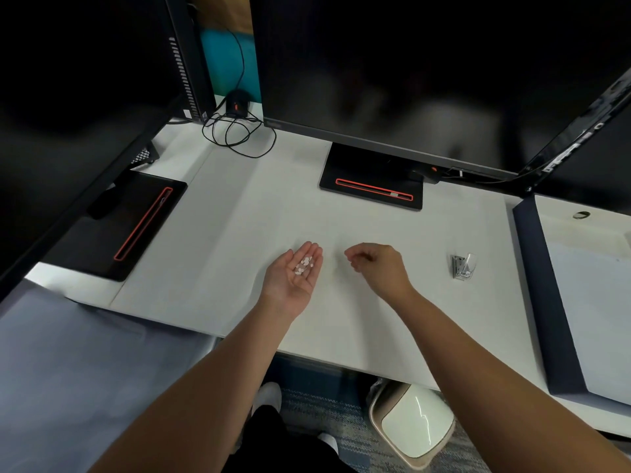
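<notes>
My left hand point(294, 275) lies palm up over the white desk point(239, 233), fingers nearly straight, and carries several small white tablets point(304, 264) in the palm. My right hand point(377, 264) hovers just to its right, back of the hand up, fingers loosely curled toward the left hand. Whether the right fingertips pinch anything is hidden. A small clear packet with a silvery part point(463, 266) lies on the desk to the right of both hands.
A monitor point(392, 63) on a black stand with a red slot point(374, 189) faces me. A second monitor stand point(136, 223) sits at left. A black cable coil point(235, 131) lies at the back. A dark-edged panel point(532, 285) borders the right. A bin point(415, 425) stands under the desk.
</notes>
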{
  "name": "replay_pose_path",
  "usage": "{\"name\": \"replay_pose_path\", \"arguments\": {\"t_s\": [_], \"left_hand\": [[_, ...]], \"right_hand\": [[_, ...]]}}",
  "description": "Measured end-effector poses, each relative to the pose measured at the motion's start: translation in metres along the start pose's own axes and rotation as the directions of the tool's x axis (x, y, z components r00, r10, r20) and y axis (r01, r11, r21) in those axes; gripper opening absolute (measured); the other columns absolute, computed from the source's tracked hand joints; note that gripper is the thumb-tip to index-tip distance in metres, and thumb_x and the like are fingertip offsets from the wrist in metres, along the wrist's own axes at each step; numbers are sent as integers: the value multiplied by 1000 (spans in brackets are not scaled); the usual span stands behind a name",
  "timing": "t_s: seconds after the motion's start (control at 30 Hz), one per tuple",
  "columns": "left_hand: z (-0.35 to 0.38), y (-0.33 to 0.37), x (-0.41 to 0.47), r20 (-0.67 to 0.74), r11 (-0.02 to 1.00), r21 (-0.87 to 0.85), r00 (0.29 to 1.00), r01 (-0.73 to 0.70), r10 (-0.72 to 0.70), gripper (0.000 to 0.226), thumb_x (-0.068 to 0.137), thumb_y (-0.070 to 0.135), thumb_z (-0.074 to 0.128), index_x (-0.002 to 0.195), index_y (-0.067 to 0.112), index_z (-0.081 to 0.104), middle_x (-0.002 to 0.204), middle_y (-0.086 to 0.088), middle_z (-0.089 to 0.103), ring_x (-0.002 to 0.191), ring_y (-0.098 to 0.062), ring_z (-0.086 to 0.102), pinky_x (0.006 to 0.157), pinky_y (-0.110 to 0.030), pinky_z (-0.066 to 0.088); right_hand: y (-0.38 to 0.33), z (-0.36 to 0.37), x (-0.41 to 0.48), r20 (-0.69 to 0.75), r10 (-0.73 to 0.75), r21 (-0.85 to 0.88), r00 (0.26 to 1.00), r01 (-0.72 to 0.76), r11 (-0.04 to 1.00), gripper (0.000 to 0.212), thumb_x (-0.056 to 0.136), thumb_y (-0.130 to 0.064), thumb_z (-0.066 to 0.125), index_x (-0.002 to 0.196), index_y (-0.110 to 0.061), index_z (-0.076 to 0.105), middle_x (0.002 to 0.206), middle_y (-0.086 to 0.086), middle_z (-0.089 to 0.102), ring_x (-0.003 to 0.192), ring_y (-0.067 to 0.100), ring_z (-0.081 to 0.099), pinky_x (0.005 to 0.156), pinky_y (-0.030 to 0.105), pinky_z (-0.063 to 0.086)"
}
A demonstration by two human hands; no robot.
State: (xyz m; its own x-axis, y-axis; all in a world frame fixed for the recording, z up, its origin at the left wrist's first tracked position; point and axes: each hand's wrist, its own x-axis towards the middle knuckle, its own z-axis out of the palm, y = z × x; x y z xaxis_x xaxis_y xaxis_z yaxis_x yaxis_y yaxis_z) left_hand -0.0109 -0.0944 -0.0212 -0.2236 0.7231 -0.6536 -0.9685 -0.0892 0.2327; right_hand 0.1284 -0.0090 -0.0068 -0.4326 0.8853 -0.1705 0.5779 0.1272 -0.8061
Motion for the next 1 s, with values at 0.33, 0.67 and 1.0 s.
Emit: {"name": "replay_pose_path", "arguments": {"t_s": [0.33,0.67,1.0], "left_hand": [[4,5,4,12,999,-36,1000,-11,11,33,101,16,39,107,-8,60,102,-18,68,97,-27,65,84,-35,52],[6,4,4,14,1000,-28,1000,-8,9,34,101,17,39,106,-8,61,101,-18,69,98,-28,66,83,-35,53],[5,4,4,18,999,-28,1000,-17,17,33,101,17,39,107,-7,61,99,-18,70,97,-27,66,80,-35,54]], "right_hand": [[30,29,-19,273,-216,-513,938,332,792,41,89,5,42,129,0,52,122,15,55,114,30,48,96,31,43],[35,18,-20,110,-130,-474,985,166,865,22,84,7,42,83,-5,61,85,11,58,85,29,52,69,29,39],[31,35,-18,106,-221,-360,969,245,900,20,91,-3,48,96,-2,67,90,14,67,86,28,60,76,33,47]]}}
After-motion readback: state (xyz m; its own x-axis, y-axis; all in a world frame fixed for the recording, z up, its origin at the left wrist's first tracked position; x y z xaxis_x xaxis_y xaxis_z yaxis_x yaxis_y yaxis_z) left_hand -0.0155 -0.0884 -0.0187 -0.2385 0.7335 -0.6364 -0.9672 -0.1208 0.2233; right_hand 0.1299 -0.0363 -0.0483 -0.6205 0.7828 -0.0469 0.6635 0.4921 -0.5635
